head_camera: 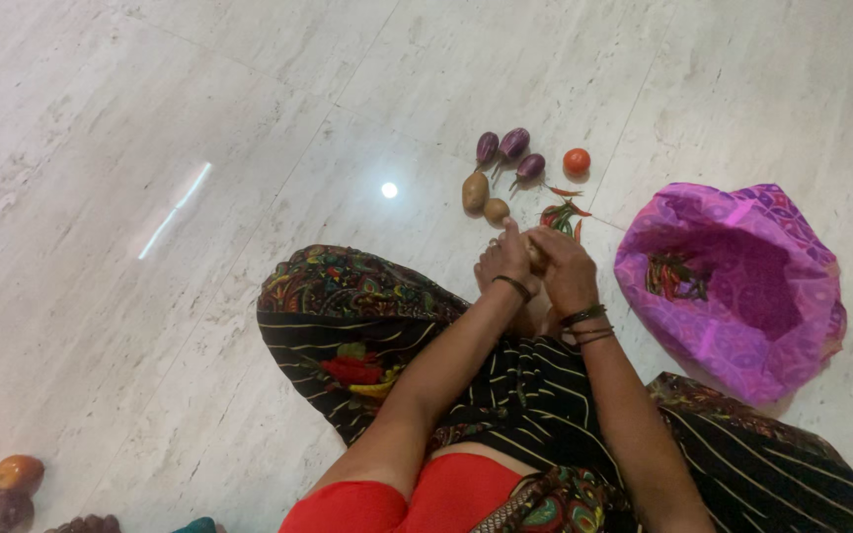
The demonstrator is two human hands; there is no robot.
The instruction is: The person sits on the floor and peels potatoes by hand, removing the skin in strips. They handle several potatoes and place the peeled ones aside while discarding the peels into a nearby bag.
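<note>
Seated cross-legged on the pale marble floor point(150, 148); purple cloth bag point(733, 286) gapes open at my right, some red and green chillies point(673, 276) left inside it; ahead of my knees lie three small aubergines point(510, 153), a tomato point(576, 160), two potatoes point(484, 197) and a loose heap of chillies point(563, 215).

My left hand point(507, 259) and right hand point(565, 271) meet just short of that heap, fingers curled shut round one small pale thing point(536, 257), probably another potato; I judge I am mid-sort, handling one piece; the next move would call for loosening both hands without scattering the chillies close by.

Hard to read: the held piece is mostly covered by my fingers; fruit point(14, 489) at the lower left edge is cut off.
</note>
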